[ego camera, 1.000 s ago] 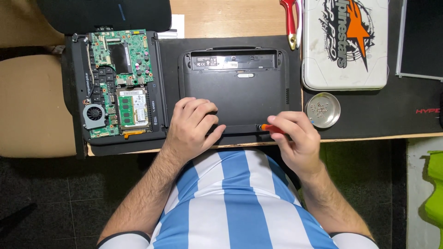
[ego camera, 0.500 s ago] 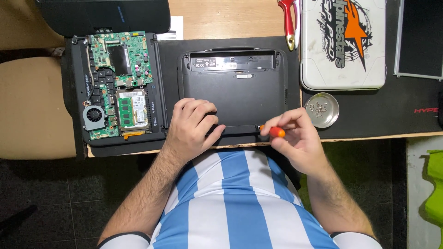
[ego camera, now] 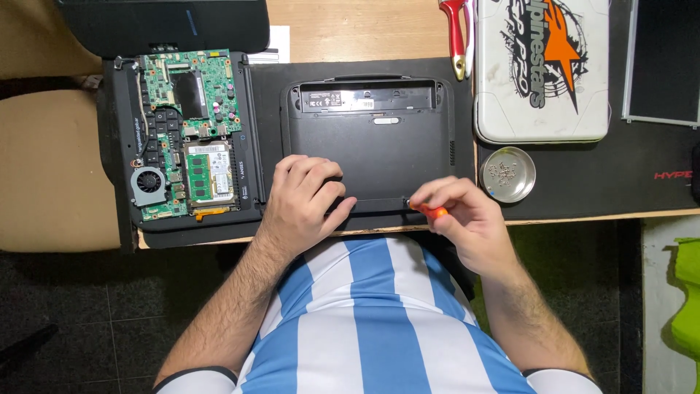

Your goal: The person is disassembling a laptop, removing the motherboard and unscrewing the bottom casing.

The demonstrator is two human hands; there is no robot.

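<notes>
Small screws are held in a round metal dish (ego camera: 507, 174) right of centre. A black laptop (ego camera: 370, 138), underside up with its battery bay bare, lies at centre on a black mat (ego camera: 583, 175). The left hand (ego camera: 305, 198) is pressed on its near edge, fingers curled, gripping nothing. An orange screwdriver (ego camera: 432, 211) is pinched in the right hand (ego camera: 467, 222) at the laptop's lower right corner.

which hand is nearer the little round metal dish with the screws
Right. The right hand sits just left of the metal dish, holding an orange screwdriver; the left hand is farther left, resting on the black laptop base.
</notes>
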